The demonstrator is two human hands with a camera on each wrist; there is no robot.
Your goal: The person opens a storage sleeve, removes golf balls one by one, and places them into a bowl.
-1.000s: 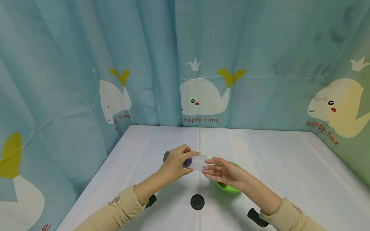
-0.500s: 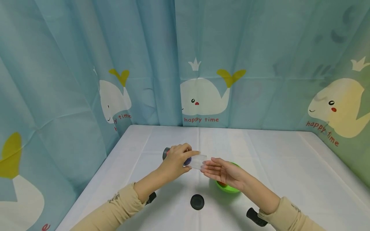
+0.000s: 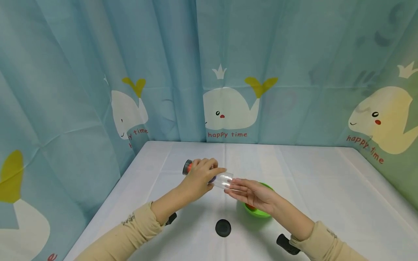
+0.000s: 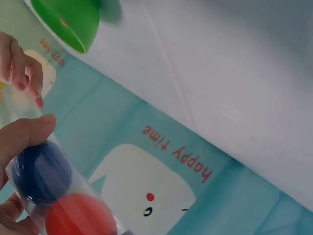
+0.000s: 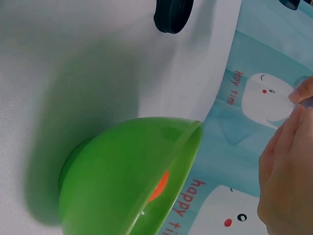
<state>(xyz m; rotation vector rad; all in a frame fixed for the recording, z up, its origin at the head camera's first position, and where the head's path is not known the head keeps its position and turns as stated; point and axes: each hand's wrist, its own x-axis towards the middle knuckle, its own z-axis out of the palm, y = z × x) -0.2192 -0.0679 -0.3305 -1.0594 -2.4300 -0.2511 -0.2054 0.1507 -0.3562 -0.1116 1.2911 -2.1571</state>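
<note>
Above the table my left hand (image 3: 198, 178) grips a clear plastic tube (image 3: 225, 180), tilted with its dark end (image 3: 186, 167) up to the left. In the left wrist view a dark blue ball (image 4: 41, 172) and a red ball (image 4: 80, 216) sit inside it, with my left thumb across the wall. My right hand (image 3: 253, 194) is at the tube's lower clear end, its fingers extended and palm turned toward it; fingertips overlap that end, though contact is hard to tell. Beneath the right hand stands a green bowl (image 3: 261, 214), with an orange-red thing (image 5: 160, 186) showing inside.
A round black lid (image 3: 223, 228) lies on the white-covered table (image 3: 294, 174), in front of the hands. Black straps or devices (image 3: 287, 244) show by both wrists. Blue curtains (image 3: 176, 72) printed with whales enclose the table's back and sides.
The left hand has raised the tube's dark end slightly, so the tube tilts more down to the right. The right hand has shifted a little left, staying by the clear end.
</note>
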